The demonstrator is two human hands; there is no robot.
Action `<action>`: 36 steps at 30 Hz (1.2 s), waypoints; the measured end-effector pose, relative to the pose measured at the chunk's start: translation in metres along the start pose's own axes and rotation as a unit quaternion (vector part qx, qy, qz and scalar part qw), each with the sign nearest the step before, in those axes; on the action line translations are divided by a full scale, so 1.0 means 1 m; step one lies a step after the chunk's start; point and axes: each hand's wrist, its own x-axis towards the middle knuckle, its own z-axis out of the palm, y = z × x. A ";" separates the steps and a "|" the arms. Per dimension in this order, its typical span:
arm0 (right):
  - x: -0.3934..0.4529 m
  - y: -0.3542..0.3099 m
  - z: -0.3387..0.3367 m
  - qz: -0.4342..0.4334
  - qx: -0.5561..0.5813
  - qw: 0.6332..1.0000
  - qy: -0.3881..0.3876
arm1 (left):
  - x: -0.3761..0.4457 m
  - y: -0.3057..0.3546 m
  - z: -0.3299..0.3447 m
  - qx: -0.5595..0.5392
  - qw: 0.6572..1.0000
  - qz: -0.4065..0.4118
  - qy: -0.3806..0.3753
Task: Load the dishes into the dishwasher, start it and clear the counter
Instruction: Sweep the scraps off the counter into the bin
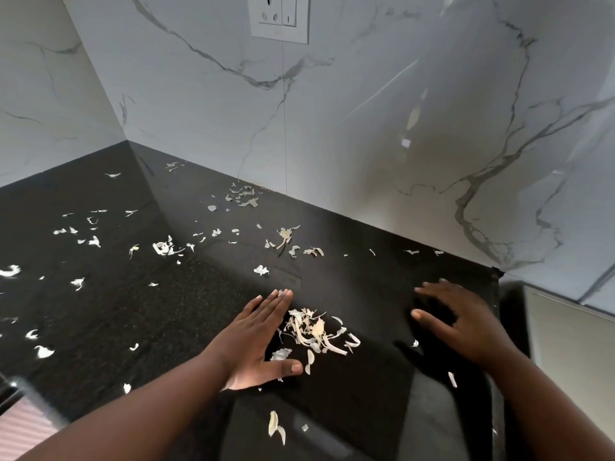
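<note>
Two hands, left (258,341) and right (461,322), grip open, empty; peels (316,331) litter black counter (133,311), marble walls (366,111).

The black worktop (100,311) runs into a marble-walled corner. Pale peelings (159,248) lie scattered across it, with a denser pile (316,331) gathered near the front edge.

A pile of peels (316,331) lies on the desk (139,314) between the left hand (256,341) and the right hand (462,324). More peels (159,247) are scattered behind and to the left, toward the corner. A socket (279,16) sits on the wall (366,111) behind the desk.
</note>
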 end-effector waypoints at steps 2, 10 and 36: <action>-0.015 0.024 -0.002 0.045 -0.045 0.996 -0.062 | 0.000 0.000 0.000 -0.001 1.000 -0.001 -0.002; -0.029 -0.038 0.043 -0.035 -0.140 0.974 -0.174 | -0.001 0.003 -0.006 -0.009 1.000 -0.006 -0.011; 0.110 0.047 0.011 0.041 0.003 0.999 -0.003 | 0.002 -0.004 -0.006 -0.111 0.994 -0.010 0.009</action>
